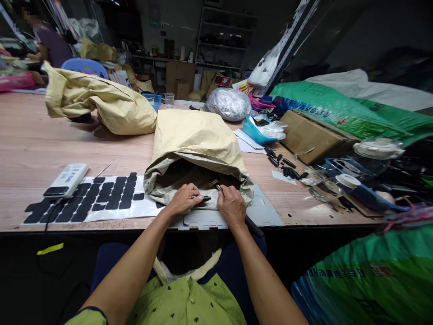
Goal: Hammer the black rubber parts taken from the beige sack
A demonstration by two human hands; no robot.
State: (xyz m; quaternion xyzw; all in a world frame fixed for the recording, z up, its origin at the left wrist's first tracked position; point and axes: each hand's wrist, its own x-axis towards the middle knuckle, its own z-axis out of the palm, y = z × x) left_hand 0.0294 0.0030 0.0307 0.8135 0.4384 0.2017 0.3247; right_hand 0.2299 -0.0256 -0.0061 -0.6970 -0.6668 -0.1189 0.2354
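Observation:
A yellow paper sack point(196, 133) lies on the table with its grey woven mouth open toward me. At the left of its mouth, my left hand point(185, 198) pinches a small black piece point(205, 198). My right hand point(232, 205) is closed around a thin metal-tipped tool point(219, 187), its tip at the sack's opening. A dark handle point(253, 226) shows below my right wrist. Under the sack lies a grey flat sheet point(264, 210). The inside of the sack is mostly dark.
A white device point(66, 180) and a sheet of black stickers point(113, 194) lie left. Another yellow sack point(108, 101) is behind. To the right are black parts point(291, 172), a cardboard box point(311, 135) and clear jars point(375, 155). A person point(50, 43) sits far left.

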